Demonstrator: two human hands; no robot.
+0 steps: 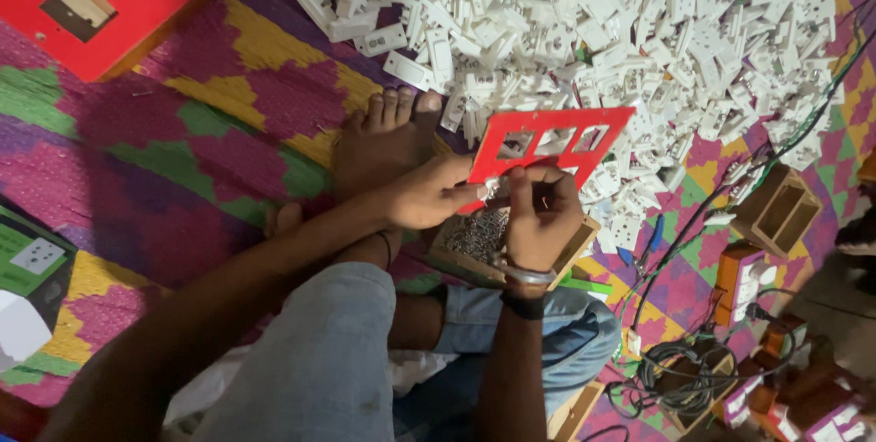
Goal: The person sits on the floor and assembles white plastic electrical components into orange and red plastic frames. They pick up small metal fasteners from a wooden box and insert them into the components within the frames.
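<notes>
A red plastic panel [547,139] with three rectangular cut-outs is held up over my lap. My left hand [429,192] grips its lower left edge. My right hand [540,214] pinches at its lower edge with fingers closed; a small part may be between the fingertips, too small to tell. Under my hands sits a small wooden box [474,239] filled with tiny metal screws. My bare foot [379,136] rests on the mat just left of the panel.
A large heap of white plastic switch and socket parts [584,22] fills the top. A red board with slots [96,0] lies top left. Wooden boxes [776,209], cables [680,374] and orange pieces sit at right. A green-and-white carton [32,264] is at left on the patterned mat.
</notes>
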